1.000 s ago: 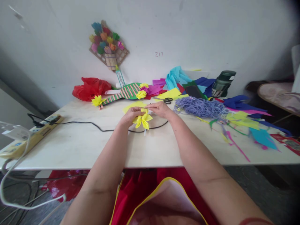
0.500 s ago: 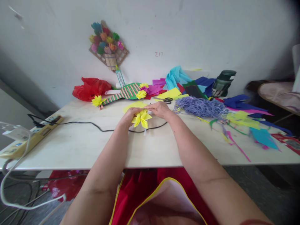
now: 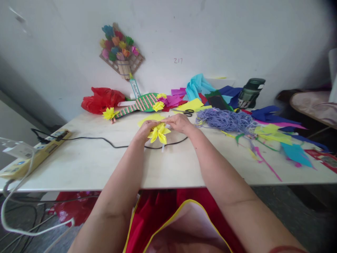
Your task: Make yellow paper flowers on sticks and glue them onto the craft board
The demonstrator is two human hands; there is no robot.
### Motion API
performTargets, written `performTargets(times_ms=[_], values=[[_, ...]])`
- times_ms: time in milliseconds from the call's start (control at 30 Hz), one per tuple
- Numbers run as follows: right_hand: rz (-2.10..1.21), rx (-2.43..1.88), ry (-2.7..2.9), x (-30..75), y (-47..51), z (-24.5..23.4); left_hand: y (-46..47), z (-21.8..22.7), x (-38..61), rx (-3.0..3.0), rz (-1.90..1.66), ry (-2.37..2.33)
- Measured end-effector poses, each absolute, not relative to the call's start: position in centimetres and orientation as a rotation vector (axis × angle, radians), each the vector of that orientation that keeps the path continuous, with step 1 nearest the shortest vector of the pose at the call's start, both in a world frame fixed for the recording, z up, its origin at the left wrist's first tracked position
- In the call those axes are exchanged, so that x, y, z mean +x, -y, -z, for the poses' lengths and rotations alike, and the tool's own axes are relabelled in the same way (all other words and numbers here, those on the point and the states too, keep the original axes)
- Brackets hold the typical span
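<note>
Between my hands is a yellow paper flower [image 3: 159,133], its pointed petals spread toward me above the white table [image 3: 173,168]. My left hand [image 3: 147,129] is closed on the flower's left and far side. From the right, my right hand [image 3: 178,123] pinches at the flower's far edge, its fingertips meeting those of the left. The exact grip of the fingertips is partly hidden behind the petals. Just beyond the hands lies a sheet of yellow paper [image 3: 147,118]. A white stick-like piece [image 3: 163,148] shows below the flower, near a black cable [image 3: 116,146].
Behind lie a green lute-shaped craft [image 3: 146,103] with yellow flowers, scissors [image 3: 188,112] and a red plastic bag [image 3: 101,100]. To the right are purple yarn [image 3: 225,120], paper scraps [image 3: 296,154] and a dark bottle [image 3: 252,93]. A power strip [image 3: 39,153] lies left.
Hardly anything differs. Both hands keep their place at the yellow flower, with only a slight shift of the fingers.
</note>
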State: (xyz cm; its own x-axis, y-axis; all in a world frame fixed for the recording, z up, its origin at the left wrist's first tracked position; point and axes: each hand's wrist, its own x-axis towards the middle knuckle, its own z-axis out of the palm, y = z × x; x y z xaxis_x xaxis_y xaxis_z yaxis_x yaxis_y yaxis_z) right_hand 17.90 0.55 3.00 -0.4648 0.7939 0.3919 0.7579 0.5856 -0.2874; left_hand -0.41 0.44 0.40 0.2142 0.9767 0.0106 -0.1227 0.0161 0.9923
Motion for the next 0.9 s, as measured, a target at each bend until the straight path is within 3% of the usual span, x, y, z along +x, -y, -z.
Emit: performTargets(times_ms=[300,900], values=[[-0.358,-1.175,2.165,17.77,-0.75,-2.51,-0.71,-0.11,-0.63,1.315,-1.097,-0.950],[-0.370,-1.206,2.163,17.61,-1.16,-2.53,-0.18,-0.27,-0.34,1.405,-1.084,-0.942]])
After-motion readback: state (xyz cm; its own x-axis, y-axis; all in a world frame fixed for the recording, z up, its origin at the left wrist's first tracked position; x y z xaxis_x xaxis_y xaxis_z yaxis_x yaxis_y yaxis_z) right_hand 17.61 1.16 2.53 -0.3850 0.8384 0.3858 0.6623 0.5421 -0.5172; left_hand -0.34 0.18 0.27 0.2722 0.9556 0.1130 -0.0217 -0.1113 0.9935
